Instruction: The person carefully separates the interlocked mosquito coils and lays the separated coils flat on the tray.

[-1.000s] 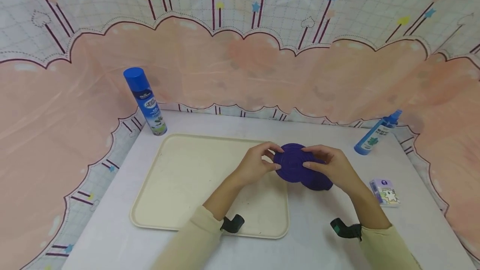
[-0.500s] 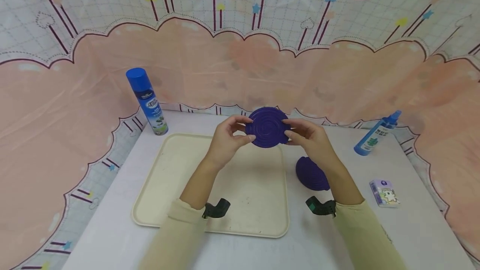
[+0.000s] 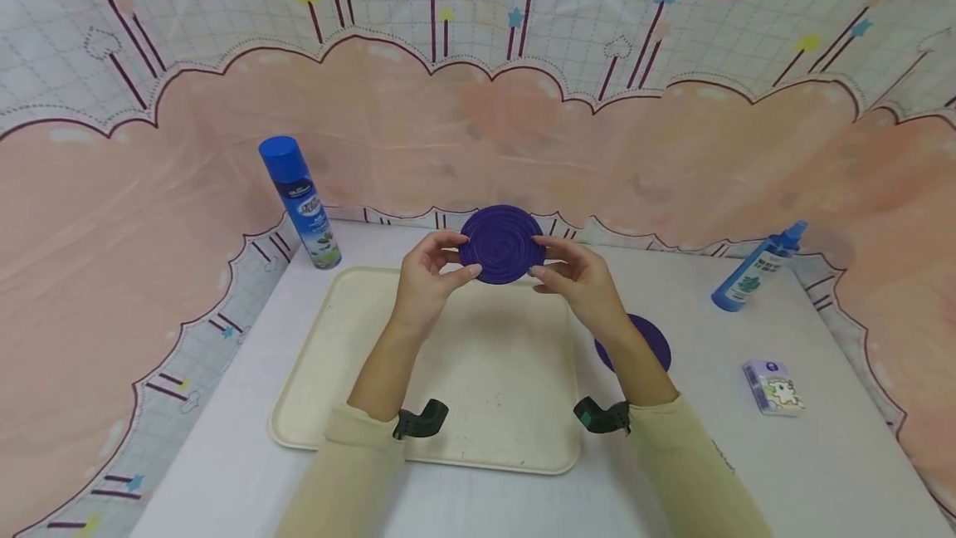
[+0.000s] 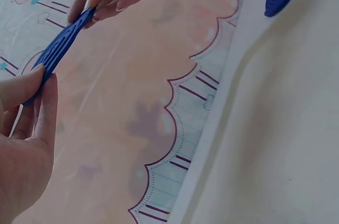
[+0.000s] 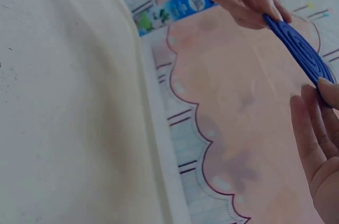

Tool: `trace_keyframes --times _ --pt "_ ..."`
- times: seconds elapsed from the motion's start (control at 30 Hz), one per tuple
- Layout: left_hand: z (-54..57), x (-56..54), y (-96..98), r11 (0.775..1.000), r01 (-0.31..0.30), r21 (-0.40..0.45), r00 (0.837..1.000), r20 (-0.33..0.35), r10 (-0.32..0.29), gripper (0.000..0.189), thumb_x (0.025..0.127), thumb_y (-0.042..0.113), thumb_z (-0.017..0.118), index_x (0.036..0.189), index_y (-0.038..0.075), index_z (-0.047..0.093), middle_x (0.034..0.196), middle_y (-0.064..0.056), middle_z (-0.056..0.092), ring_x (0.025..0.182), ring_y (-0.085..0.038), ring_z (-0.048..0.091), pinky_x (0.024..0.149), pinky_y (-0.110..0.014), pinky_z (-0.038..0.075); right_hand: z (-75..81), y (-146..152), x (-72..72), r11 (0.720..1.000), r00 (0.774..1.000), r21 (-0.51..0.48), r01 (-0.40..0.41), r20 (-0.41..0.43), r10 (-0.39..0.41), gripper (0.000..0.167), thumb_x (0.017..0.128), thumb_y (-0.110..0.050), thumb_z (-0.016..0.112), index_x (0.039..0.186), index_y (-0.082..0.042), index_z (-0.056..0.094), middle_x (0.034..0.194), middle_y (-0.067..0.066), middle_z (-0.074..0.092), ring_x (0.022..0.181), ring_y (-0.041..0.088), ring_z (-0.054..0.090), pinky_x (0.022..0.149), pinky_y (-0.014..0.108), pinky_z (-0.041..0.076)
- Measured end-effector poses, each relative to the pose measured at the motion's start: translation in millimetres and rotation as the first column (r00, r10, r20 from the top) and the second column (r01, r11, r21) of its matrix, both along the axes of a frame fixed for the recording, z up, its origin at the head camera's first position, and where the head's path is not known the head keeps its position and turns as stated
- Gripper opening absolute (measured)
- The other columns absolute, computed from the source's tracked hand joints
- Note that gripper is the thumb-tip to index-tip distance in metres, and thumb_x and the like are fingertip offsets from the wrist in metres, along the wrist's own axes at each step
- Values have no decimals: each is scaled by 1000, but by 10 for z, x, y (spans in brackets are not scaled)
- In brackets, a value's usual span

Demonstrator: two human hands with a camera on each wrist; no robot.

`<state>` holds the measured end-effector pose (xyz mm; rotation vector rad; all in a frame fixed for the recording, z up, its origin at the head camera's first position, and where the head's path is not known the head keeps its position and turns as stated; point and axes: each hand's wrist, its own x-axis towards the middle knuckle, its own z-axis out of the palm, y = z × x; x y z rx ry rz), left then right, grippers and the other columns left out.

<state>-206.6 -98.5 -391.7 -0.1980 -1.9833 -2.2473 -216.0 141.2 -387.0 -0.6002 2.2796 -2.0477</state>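
Raised over the back edge of the cream tray (image 3: 478,405) is a dark purple-blue mosquito coil (image 3: 502,245), a flat disc with spiral grooves. My left hand (image 3: 424,281) pinches its left rim between thumb and fingers. On the opposite rim, my right hand (image 3: 586,281) holds it the same way. Both wrist views show the coil (image 4: 61,46) nearly edge-on, slightly tilted, a hand at each end. A second purple coil (image 3: 651,340) lies on the white table right of the tray, partly hidden by my right forearm.
A blue aerosol can (image 3: 300,202) stands behind the tray's left corner. Back right is a blue spray bottle (image 3: 758,266); a small purple-and-white box (image 3: 773,387) lies in front of it. A patterned pink cloth (image 3: 418,139) rises behind the table (image 3: 747,471).
Both hands have lifted the coil and carried it leftward from the right side to above the tray's back edge. The second coil, earlier overlapped in view, has stayed on the table.
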Motion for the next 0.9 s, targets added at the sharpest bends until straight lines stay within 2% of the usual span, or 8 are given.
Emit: trace_keyframes --times 0.07,0.3,0.43,0.63,0.9 --pt "-33 10 14 1000 -1 9 1000 4 1 41 82 -12 75 120 1 62 103 6 64 94 -10 63 76 -15 57 -28 -6 9 1000 1000 -6 17 11 -17 46 96 -1 66 141 -1 55 112 -2 66 91 4 72 81 27 64" --pt "-87 5 58 999 13 46 1000 -14 -12 42 81 -15 74 120 -5 61 102 6 64 93 -10 62 75 -15 56 -44 4 30 998 999 -35 50 18 -50 48 97 -1 65 143 -3 53 110 7 66 91 9 73 80 29 64" --pt "-87 5 80 999 16 43 1000 -16 -16 42 81 -15 74 120 -5 60 101 7 64 93 -10 62 75 -14 56 -37 11 47 996 998 -63 63 26 -62 50 97 0 65 145 -5 51 106 2 67 92 13 74 81 29 64" --pt "-76 15 92 1000 9 26 1000 -4 -9 42 81 -15 75 120 -4 61 102 6 64 93 -10 62 76 -14 56 -39 17 55 994 997 -84 72 29 -70 53 96 0 66 146 -7 52 107 1 67 89 9 73 78 26 64" --pt "-78 20 99 1000 12 12 1000 19 -12 42 82 -13 75 120 -3 62 102 6 64 95 -11 62 77 -15 57 -39 33 57 994 994 -42 101 37 -99 49 96 -4 68 143 -6 54 114 -4 66 84 3 71 75 21 62"
